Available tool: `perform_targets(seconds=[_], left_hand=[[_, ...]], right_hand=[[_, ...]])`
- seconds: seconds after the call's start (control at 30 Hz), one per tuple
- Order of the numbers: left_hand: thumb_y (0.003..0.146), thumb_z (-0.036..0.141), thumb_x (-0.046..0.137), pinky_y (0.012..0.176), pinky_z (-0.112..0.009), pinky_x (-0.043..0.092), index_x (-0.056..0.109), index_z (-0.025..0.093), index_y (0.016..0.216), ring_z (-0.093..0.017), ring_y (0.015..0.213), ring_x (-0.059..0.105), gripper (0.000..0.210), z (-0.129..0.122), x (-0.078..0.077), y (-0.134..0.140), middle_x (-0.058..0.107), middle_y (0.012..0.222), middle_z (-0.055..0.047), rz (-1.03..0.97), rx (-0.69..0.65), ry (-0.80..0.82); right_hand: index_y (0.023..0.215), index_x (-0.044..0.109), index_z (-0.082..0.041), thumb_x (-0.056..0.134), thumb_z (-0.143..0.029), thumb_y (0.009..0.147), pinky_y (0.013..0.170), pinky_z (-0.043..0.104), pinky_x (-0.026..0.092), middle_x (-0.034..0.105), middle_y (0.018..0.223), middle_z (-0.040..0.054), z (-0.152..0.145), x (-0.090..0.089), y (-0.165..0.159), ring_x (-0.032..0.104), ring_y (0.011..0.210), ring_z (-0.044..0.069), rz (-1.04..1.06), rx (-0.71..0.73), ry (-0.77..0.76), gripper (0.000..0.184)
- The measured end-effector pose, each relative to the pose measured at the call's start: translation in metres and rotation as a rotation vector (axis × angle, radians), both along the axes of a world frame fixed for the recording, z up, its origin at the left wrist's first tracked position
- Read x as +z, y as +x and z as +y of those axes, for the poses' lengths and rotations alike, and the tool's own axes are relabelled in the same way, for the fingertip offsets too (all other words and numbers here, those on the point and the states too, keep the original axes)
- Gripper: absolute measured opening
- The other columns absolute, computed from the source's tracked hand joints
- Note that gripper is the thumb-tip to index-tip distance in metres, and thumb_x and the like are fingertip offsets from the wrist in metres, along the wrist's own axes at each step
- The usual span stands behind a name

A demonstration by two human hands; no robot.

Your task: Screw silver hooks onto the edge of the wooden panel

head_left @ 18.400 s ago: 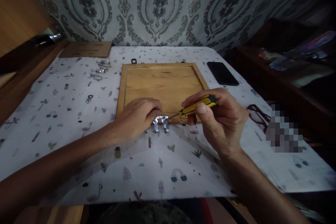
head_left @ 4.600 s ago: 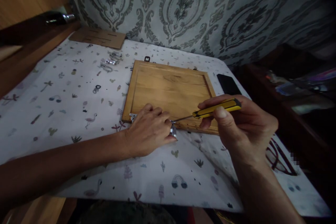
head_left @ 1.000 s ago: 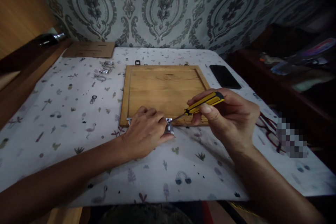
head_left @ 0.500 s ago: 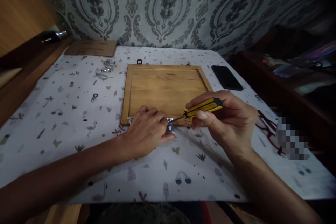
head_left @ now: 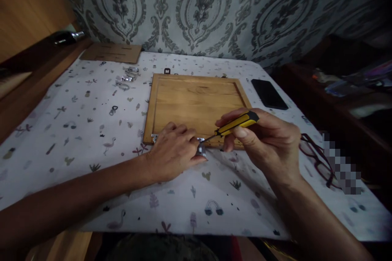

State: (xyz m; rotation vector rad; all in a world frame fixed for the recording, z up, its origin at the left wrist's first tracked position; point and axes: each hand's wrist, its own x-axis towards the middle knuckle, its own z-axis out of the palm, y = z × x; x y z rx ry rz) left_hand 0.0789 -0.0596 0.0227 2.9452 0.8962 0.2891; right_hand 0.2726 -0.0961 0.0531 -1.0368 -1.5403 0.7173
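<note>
A framed wooden panel lies flat on the table. My left hand rests over its near edge, fingers curled, pressing a shiny metal latch against the wood with the thumb below it. Part of the latch is hidden under the fingers. Between the thumb and fingers of my right hand is a yellow and black screwdriver, tilted down to the left. Its tip meets the latch's plate at the panel's edge. Another small metal plate shows left of my left hand.
Several loose metal fittings lie left of the panel, near a cardboard piece. A black phone is at the right, with dark red glasses nearer me. Patterned cloth covers the table; a papered wall stands behind.
The view has shifted slightly, so things on the table appear a little further right. The screwdriver stays at the latch, and both hands keep their holds.
</note>
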Motion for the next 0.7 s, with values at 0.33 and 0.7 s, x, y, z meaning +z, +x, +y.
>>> perform_targets(seconds=[0.33, 0.7], left_hand=[[0.095, 0.053, 0.065, 0.081, -0.039, 0.041, 0.074, 0.014, 0.099, -0.026, 0.096, 0.065, 0.040, 0.000, -0.001, 0.000, 0.073, 0.097, -0.007, -0.006, 0.007, -0.018], [0.095, 0.052, 0.064, 0.081, -0.041, 0.042, 0.074, 0.014, 0.100, -0.027, 0.099, 0.066, 0.040, -0.001, -0.002, 0.000, 0.073, 0.098, -0.007, 0.000, 0.006, -0.022]], right_hand=[[0.080, 0.066, -0.022, 0.082, -0.037, 0.083, 0.038, 0.020, 0.053, 0.077, 0.083, -0.0005, 0.001, 0.005, -0.018, 0.059, 0.039, 0.007, 0.058, -0.005, -0.007, 0.022], [0.085, 0.075, -0.021, 0.079, -0.035, 0.086, 0.038, 0.023, 0.053, 0.078, 0.095, 0.0032, 0.001, 0.005, -0.008, 0.060, 0.041, 0.007, 0.015, 0.015, -0.033, 0.014]])
